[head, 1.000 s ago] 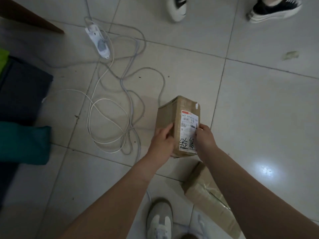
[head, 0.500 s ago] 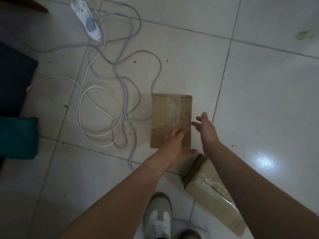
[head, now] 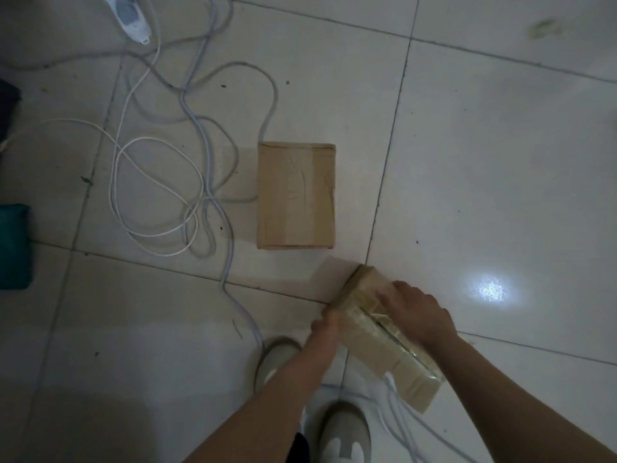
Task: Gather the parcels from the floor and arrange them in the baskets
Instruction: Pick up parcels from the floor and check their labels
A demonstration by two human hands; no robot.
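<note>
Two cardboard parcels lie on the tiled floor (head: 500,195), and no basket is in view. Starting at the left, loose cables (head: 160,202) loop over the tiles, with a white power strip (head: 132,20) at the top edge; dark and teal fabric shapes (head: 13,245) show at the far left edge, too cropped to identify. Just right of the cables sits the first parcel (head: 295,195), flat on the floor, its long axis running away from the person, untouched and well ahead of both hands. Nearer, by the person's shoes (head: 344,432), lies the second parcel (head: 394,355), its long axis slanting from upper left to lower right. The left hand (head: 325,327) presses against its left long side, fingers hidden behind the box, so how far they curl is unclear. The right hand (head: 417,315) lies over the top and right side near the far end, fingers spread and bent onto the taped seam. The hands flank the box across its short width, the right lying farther forward along it, so a lift would probably call for squeezing inward and rising together.
</note>
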